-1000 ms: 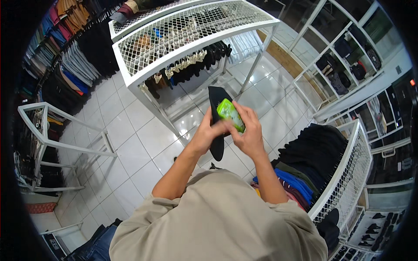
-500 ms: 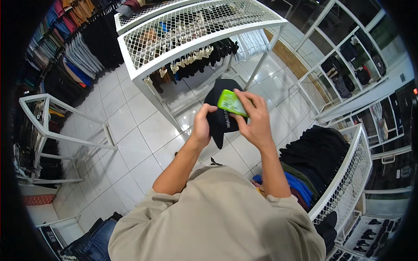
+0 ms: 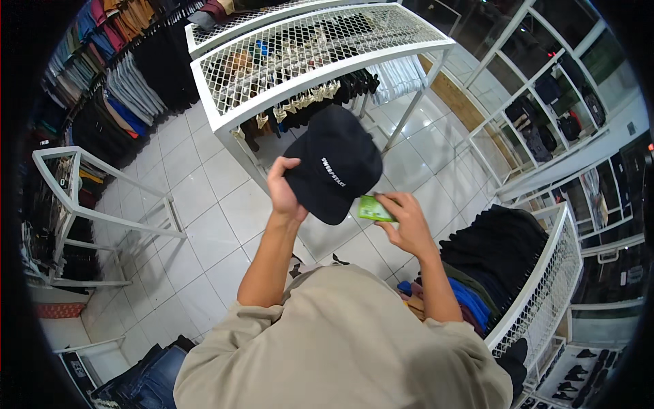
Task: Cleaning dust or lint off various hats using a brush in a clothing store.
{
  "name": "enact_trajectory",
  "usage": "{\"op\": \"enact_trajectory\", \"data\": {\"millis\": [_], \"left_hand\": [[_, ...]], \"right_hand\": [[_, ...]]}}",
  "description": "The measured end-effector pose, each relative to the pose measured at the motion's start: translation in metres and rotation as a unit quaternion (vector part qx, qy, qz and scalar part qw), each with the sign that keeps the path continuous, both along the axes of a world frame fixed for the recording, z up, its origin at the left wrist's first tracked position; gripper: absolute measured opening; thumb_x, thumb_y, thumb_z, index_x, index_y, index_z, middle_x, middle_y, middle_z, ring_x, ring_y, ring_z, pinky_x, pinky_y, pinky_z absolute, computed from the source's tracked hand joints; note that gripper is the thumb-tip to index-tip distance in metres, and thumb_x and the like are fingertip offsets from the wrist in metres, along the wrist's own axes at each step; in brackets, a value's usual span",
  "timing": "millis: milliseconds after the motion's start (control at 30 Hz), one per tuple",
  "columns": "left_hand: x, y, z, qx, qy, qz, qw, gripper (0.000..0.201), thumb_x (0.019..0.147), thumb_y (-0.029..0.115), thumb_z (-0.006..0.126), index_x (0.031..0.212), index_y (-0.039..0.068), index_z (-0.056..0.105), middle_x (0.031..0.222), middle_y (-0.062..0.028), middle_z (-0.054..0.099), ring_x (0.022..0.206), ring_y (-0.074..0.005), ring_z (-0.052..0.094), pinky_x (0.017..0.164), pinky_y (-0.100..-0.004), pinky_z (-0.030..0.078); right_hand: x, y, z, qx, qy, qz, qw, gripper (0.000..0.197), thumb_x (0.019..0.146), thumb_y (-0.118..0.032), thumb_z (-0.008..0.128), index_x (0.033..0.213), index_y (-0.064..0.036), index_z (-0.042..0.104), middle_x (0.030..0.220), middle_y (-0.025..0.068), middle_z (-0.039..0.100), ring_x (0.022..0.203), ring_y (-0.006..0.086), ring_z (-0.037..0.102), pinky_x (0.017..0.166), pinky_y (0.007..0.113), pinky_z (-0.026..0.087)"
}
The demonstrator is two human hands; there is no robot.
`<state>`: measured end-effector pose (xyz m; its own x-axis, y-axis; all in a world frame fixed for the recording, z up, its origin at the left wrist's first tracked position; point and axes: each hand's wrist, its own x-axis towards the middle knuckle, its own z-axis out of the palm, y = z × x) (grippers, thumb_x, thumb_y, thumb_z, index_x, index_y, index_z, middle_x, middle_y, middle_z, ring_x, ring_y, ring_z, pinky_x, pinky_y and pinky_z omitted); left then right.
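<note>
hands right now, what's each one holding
Left hand: closed on the black cap.
Right hand: closed on the green tag.

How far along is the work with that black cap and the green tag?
Done: black cap is off any rack, front showing. In hand: left hand holds its edge; right hand pinches the green tag by its rim. Left: cap is not back on the white mesh rack.

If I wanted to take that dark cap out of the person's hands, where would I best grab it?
Probably by the free rim of the dark cap, coming from the far upper side. The left hand already grips its left edge, and the right hand with the green tag sits at its lower right. The rounded crown faces up, offering little to pinch.
</note>
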<state>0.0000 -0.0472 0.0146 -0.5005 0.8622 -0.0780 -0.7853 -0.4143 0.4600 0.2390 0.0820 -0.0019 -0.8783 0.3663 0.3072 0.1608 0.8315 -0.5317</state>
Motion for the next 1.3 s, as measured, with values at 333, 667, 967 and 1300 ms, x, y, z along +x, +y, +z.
{"op": "enact_trajectory", "data": {"millis": [333,667,967,1300], "left_hand": [[0.008,0.001,-0.006,0.098,-0.068,-0.044,0.992,0.048,0.093,0.024,0.049,0.125,-0.008,0.063,0.124,-0.0206,0.070,0.111,-0.0344,0.068,0.104,-0.0435,0.052],[-0.028,-0.017,-0.035,0.133,0.132,-0.147,0.971,0.046,0.093,0.019,0.072,0.132,0.002,0.055,0.128,-0.0151,0.064,0.107,-0.0226,0.067,0.085,-0.0299,0.058],[-0.015,-0.004,-0.034,-0.117,0.502,-0.091,0.852,0.080,0.087,0.039,0.081,0.151,0.007,0.047,0.141,-0.0156,0.060,0.133,-0.0234,0.054,0.114,-0.0388,0.037],[-0.039,-0.023,-0.080,0.064,0.193,-0.274,0.940,0.056,0.067,0.002,0.093,0.118,-0.004,0.069,0.111,-0.0059,0.074,0.102,-0.0139,0.066,0.096,-0.0303,0.052]], "right_hand": [[0.000,0.036,-0.042,-0.664,0.356,0.087,0.651,0.071,0.088,-0.040,0.077,0.144,-0.0016,0.053,0.134,0.0130,0.065,0.119,0.0242,0.066,0.102,0.038,0.053],[-0.006,0.059,-0.004,-0.656,0.356,0.050,0.664,0.046,0.093,-0.031,0.071,0.127,0.0009,0.064,0.117,0.0128,0.072,0.102,0.0239,0.072,0.095,0.035,0.057],[-0.025,0.063,-0.013,-0.682,0.324,0.095,0.649,0.057,0.089,-0.034,0.074,0.132,0.0013,0.061,0.118,0.0140,0.072,0.105,0.0238,0.072,0.093,0.035,0.059],[-0.045,0.074,-0.007,-0.656,0.275,0.122,0.692,0.054,0.089,-0.024,0.073,0.131,0.0067,0.060,0.113,0.0118,0.072,0.096,0.0176,0.072,0.087,0.028,0.059]]}}
